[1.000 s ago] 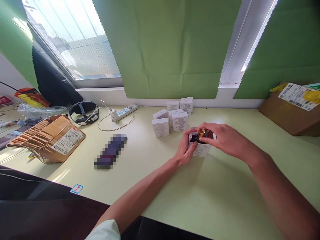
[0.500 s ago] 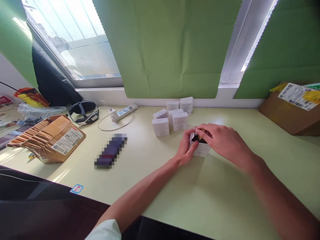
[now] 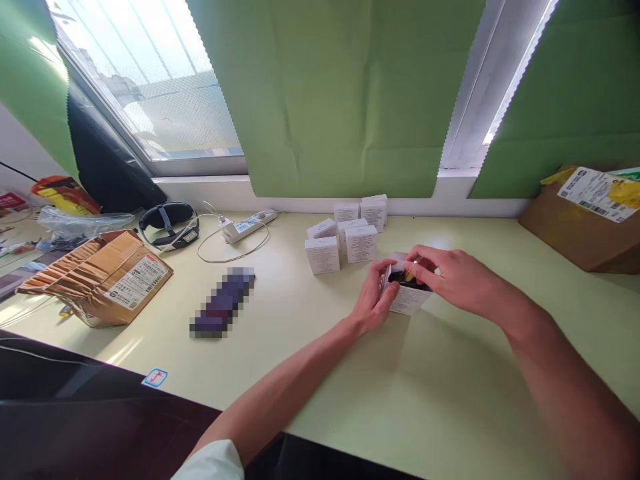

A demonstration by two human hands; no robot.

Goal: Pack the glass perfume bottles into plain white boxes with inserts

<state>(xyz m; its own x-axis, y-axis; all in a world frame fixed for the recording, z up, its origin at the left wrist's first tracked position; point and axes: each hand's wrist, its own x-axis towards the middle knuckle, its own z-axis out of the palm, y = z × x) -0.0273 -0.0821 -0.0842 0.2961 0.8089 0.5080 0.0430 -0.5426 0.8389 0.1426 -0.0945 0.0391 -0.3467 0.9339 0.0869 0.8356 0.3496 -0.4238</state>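
Note:
A small white printed carton (image 3: pixel 409 304) stands on the table in front of me with its top open and flaps raised. My left hand (image 3: pixel 371 297) is closed around its left side, thumb on the near top edge. Over the opening is my right hand (image 3: pixel 460 279), its fingers bent together at the carton's right upper edge. Something black with a yellowish part (image 3: pixel 399 275) shows inside the opening, beneath the right fingertips. I cannot make out what the right fingers grip, as the hand covers it.
Several closed white cartons (image 3: pixel 323 256) stand behind, by the wall. A blurred dark object (image 3: pixel 223 303), a power strip (image 3: pixel 250 227), a black headset (image 3: pixel 170 223) and a torn cardboard box (image 3: pixel 135 273) lie left. Another cardboard box (image 3: pixel 565 223) is at the far right.
My right hand has moved a little to the right, showing more of the opening. The carton has shifted slightly right too, while my left hand stays nearly in place.

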